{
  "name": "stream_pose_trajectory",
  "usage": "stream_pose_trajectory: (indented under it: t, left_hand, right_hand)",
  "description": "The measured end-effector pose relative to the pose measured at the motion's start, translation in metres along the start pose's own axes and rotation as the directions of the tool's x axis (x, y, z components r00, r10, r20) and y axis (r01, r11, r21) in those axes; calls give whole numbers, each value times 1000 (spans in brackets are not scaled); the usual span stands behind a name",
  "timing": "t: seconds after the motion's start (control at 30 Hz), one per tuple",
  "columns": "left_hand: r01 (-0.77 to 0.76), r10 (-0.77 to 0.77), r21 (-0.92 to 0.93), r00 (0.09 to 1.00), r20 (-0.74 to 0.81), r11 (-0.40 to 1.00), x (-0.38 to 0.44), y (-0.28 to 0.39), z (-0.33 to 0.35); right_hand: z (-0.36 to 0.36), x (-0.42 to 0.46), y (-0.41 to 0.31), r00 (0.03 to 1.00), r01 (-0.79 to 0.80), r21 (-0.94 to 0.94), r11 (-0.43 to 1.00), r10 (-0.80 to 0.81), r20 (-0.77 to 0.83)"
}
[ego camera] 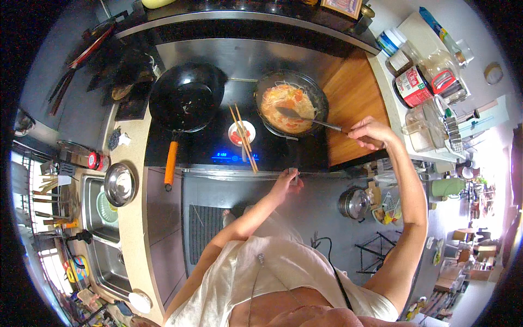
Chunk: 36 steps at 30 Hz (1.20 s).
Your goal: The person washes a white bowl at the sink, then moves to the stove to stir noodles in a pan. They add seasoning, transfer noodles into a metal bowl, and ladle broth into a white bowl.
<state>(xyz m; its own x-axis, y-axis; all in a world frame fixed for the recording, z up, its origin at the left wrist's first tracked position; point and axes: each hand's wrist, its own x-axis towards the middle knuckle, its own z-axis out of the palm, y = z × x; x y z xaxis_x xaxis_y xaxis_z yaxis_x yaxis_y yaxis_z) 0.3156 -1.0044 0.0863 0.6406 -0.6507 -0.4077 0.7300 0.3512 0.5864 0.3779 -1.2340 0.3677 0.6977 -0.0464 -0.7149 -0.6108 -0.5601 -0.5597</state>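
My right hand point(369, 133) grips the end of a dark spatula point(312, 120), its blade resting in the food. A frying pan point(320, 96) on the right side of the black hob point(204, 143) holds noodles point(282, 96) in an orange broth with red-orange pieces. Below the pan, at the hob's front edge, my left hand point(290, 182) is closed around the end of the pan's handle, which is hard to make out against the dark hob. A small white bowl point(232, 127) with red pieces stands left of the pan, wooden chopsticks point(245, 141) lying across it.
On the hob's left is a black wok point(186, 100), its orange handle point(171, 163) jutting past the front edge. A wooden board point(359, 98) lies right of the hob, beside jars point(412, 86) and containers. A metal bowl point(119, 184) stands near the double sink point(108, 261) on the left.
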Motion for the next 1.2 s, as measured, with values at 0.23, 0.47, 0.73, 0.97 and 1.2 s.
stream_pose_trajectory:
  t: [0.23,0.47,0.73,0.97,1.2]
  left_hand:
    - [10,-9,17,1000,-18,1000,-1,1,-1]
    - [25,-23,35,998,-61,999,1,4,-1]
    - [31,-31,50,1000,-5,998,-5,9,0]
    - [19,-22,51,999,43,999,-2,2,-7]
    - [-28,28,47,1000,-3,998,1,-1,-9]
  right_hand:
    - [-8,4,-55,991,-109,-426,898,131,23]
    - [5,41,-49,994,-95,-420,902,62,-91]
    - [25,74,-68,984,12,-388,921,-79,-157]
    - [34,57,-58,940,51,-658,751,-258,-223]
    - [50,15,-28,824,-183,-963,199,-503,-260]
